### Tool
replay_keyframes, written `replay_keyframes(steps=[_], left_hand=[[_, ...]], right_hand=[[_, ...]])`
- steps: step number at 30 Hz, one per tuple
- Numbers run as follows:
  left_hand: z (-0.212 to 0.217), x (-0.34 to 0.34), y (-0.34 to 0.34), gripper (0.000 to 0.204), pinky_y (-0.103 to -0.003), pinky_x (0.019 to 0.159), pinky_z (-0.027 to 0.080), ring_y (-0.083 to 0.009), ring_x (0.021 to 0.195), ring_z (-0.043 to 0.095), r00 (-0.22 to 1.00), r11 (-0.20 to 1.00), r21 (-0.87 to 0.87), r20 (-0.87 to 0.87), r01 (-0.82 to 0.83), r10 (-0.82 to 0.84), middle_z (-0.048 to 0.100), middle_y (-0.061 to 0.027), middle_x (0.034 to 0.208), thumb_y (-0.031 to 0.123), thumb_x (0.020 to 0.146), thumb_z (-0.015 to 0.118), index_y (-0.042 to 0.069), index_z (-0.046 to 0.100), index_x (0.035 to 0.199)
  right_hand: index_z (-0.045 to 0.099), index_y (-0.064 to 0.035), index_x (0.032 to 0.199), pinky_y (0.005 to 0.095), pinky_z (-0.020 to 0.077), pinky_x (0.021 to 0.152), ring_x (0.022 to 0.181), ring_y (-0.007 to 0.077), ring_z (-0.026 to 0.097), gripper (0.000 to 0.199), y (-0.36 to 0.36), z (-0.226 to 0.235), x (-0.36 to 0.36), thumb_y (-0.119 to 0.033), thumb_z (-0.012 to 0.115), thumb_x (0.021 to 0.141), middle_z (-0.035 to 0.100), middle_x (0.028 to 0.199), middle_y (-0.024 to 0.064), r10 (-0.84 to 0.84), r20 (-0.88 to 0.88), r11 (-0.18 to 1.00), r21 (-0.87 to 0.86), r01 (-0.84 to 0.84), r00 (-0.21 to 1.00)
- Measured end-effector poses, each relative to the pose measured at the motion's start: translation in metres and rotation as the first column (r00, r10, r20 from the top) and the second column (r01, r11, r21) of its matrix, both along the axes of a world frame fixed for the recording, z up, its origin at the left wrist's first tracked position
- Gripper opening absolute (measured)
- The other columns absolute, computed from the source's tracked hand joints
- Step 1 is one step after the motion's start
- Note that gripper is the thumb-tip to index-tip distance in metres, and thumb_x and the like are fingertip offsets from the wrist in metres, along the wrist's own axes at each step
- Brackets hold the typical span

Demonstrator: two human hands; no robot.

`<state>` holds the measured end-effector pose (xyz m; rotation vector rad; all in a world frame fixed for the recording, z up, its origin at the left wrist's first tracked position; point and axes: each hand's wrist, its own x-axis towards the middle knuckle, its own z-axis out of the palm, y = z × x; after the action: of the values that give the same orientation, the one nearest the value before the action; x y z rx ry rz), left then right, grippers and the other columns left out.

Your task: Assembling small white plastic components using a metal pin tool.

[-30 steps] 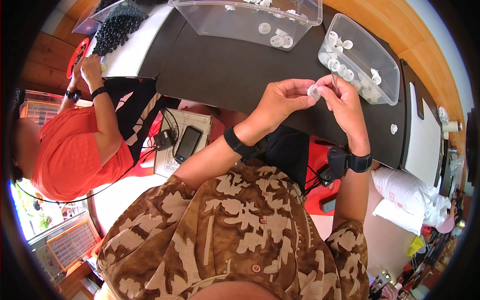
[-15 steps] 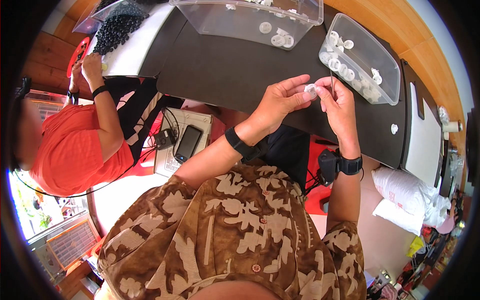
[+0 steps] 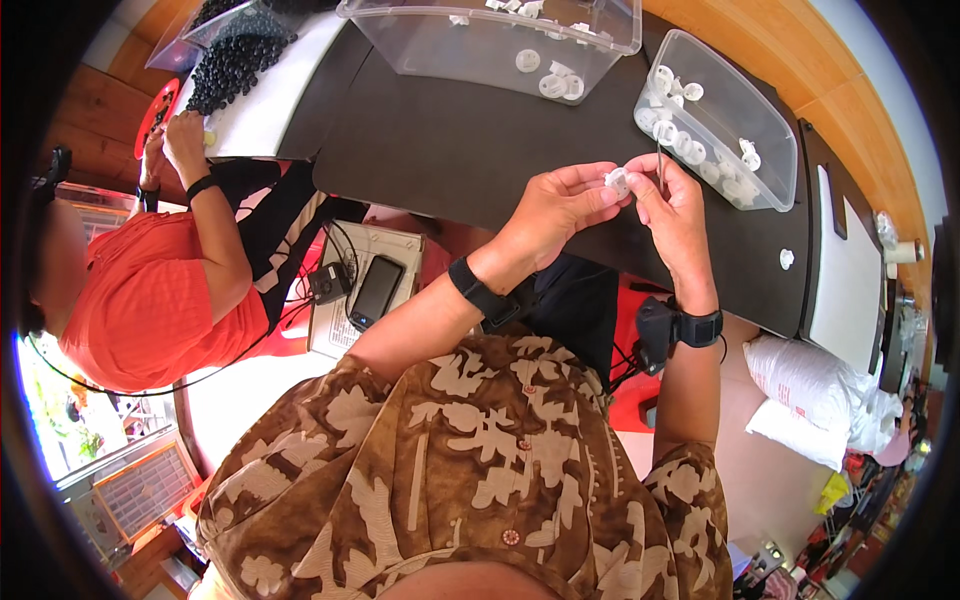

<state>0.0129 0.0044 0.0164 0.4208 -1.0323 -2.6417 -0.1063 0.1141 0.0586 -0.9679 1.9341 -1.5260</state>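
From where I stand, the biggest thing is the dark table (image 3: 450, 125), smooth and matt, with rounded corners. On it sits a large clear plastic bin (image 3: 430, 50), stiff-walled with a thick rim, white pieces showing through its side. To its right is a smaller clear bin (image 3: 740, 100), a long, round-cornered box with round white parts scattered inside.

Near the smaller bin, the person's two bare hands meet above the table's front edge. The left hand (image 3: 555, 205) pinches a small white disc (image 3: 617, 183) between thumb and fingers. The right hand (image 3: 675, 215) is drawn narrow, its fingertips at the disc's right side, and holds a thin, straight rod (image 3: 660, 165) pointing upward. The disc looks like hard plastic, roundish, with an uneven face; its finer detail is too small to read. A loose white piece (image 3: 786, 259) lies near the table's right end.
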Motion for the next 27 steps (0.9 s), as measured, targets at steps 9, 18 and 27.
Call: replay_keyframes(steps=[9, 18, 27], left_hand=[[-0.001, -0.003, 0.003, 0.033, -0.029, 0.09, 0.051, -0.0194, 0.104, 0.063, 0.996, 0.996, -0.052, -0.045, -0.078, 0.075, 0.064, -0.011, 0.112, 0.009, 0.09, 0.063, -0.002, 0.056, 0.12], [-0.007, -0.005, 0.0, 0.034, -0.031, 0.091, 0.053, -0.0173, 0.101, 0.062, 0.99, 0.985, -0.109, -0.056, -0.136, 0.131, 0.063, -0.012, 0.112, 0.004, 0.088, 0.064, -0.003, 0.056, 0.12], [-0.005, -0.004, 0.001, 0.033, -0.031, 0.091, 0.053, -0.0175, 0.1, 0.063, 0.99, 0.982, -0.127, -0.057, -0.139, 0.132, 0.064, -0.013, 0.112, 0.003, 0.088, 0.063, -0.003, 0.056, 0.12]], right_hand=[[0.063, -0.0003, 0.093, 0.0192, 0.0357, 0.05, 0.055, 0.0026, 0.043, 0.007, -0.005, -0.011, 0.018, -0.005, 0.061, 0.089, 0.059, 0.078, -0.0015, -0.306, -0.2, 0.951, -0.116, 0.288, 0.931], [0.068, -0.0014, 0.098, 0.019, 0.0357, 0.049, 0.056, 0.0026, 0.044, 0.011, -0.002, -0.016, 0.048, -0.004, 0.063, 0.088, 0.055, 0.074, -0.0026, -0.348, -0.095, 0.918, -0.235, 0.319, 0.933], [0.069, -0.0023, 0.098, 0.0189, 0.0354, 0.049, 0.056, 0.0024, 0.043, 0.013, -0.001, -0.015, 0.05, -0.002, 0.062, 0.088, 0.054, 0.073, -0.0025, -0.341, -0.13, 0.92, -0.247, 0.303, 0.931]])
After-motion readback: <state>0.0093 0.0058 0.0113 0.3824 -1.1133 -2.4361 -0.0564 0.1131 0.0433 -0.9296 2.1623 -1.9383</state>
